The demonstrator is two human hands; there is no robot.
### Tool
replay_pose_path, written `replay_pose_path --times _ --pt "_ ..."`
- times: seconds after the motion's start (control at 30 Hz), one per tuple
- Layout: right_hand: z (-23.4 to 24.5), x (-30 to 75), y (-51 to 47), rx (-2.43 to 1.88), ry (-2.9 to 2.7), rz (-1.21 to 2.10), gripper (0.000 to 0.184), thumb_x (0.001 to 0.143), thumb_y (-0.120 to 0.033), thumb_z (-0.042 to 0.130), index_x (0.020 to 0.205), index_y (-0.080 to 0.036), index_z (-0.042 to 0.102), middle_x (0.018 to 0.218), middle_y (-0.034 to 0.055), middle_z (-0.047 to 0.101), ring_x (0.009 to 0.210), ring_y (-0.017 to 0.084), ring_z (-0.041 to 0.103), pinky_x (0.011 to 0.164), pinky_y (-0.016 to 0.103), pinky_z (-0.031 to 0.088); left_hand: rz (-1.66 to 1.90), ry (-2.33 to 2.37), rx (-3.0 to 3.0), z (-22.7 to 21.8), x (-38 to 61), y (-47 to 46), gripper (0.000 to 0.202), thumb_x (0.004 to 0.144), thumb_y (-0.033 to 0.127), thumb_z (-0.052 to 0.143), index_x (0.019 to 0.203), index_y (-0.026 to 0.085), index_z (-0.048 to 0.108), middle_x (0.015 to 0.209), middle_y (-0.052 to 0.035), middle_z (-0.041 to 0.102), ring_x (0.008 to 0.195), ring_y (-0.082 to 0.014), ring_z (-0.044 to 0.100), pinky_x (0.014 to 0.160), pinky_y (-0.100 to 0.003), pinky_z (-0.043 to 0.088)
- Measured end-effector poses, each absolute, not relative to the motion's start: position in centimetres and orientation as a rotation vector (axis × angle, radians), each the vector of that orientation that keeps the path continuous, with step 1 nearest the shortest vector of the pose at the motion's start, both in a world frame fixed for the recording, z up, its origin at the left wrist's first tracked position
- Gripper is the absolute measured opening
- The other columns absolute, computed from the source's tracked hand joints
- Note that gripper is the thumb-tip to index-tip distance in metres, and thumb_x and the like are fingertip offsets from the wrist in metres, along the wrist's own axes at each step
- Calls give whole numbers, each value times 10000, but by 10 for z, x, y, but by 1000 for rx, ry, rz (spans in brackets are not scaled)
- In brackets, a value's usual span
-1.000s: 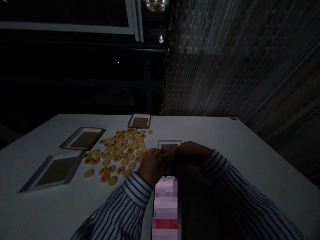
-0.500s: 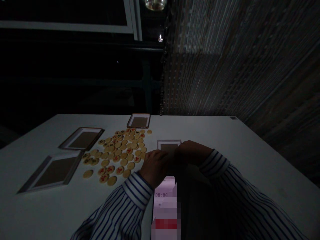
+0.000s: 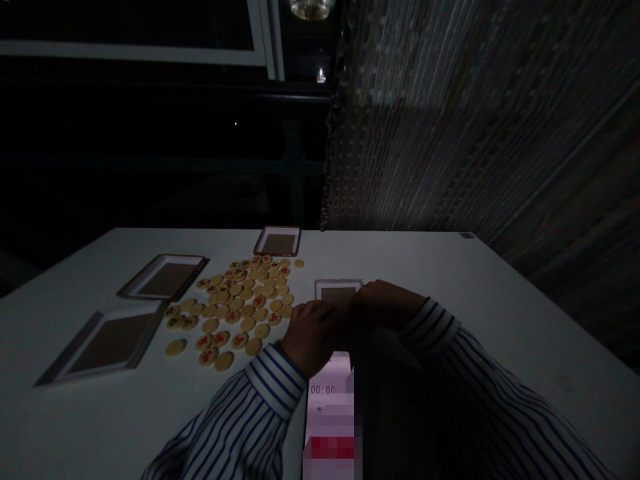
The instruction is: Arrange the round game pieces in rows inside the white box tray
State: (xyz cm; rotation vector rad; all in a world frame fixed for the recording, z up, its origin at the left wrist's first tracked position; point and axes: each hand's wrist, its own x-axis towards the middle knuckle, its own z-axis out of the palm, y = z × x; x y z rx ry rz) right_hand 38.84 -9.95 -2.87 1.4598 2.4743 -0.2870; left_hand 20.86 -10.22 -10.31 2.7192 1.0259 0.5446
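Note:
My left hand (image 3: pixel 310 333) and my right hand (image 3: pixel 385 303) meet low on the white table (image 3: pixel 475 300), both in striped sleeves. Their fingers curl together over the near edge of a small shallow tray (image 3: pixel 339 292). The dim light hides what they grip, if anything. Several round tan game discs (image 3: pixel 240 303) with red or dark marks lie spread just left of my left hand. A lit phone screen (image 3: pixel 330 407) showing a timer lies below my hands.
Three more shallow trays sit on the table: one at the near left (image 3: pixel 107 343), one behind it (image 3: pixel 163 277), one small at the back (image 3: pixel 279 241). A bead curtain (image 3: pixel 450 120) hangs behind the table on the right. The room beyond is dark.
Both hands stay in the same place by the small tray. The view has shifted very slightly; nothing on the table has moved.

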Motion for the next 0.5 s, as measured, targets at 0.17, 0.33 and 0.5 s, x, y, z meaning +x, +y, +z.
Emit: replay_pose_path --times 0.17,0.33,0.5 --pt "-28 387 -99 1459 2473 -279 181 718 -269 499 756 -192 658 760 51 658 624 130 572 538 224 357 548 1015 2725 -105 209 -101 316 821 271 417 1121 280 517 1112 -35 557 1031 -228 429 832 -423 331" --pt "-29 387 -97 1444 2442 -264 202 717 -306 499 768 -196 660 748 48 655 611 137 570 514 222 351 546 1026 2722 -104 209 -102 296 824 285 416 1097 280 529 1104 -27 561 1028 -226 437 833 -414 336" --pt "-29 388 -98 1450 2448 -298 198 711 -288 508 785 -195 665 766 46 654 616 121 570 527 210 358 551 1045 2728 -106 210 -102 293 818 289 432 1094 284 532 1097 -27 565 1028 -228 436 837 -423 331"
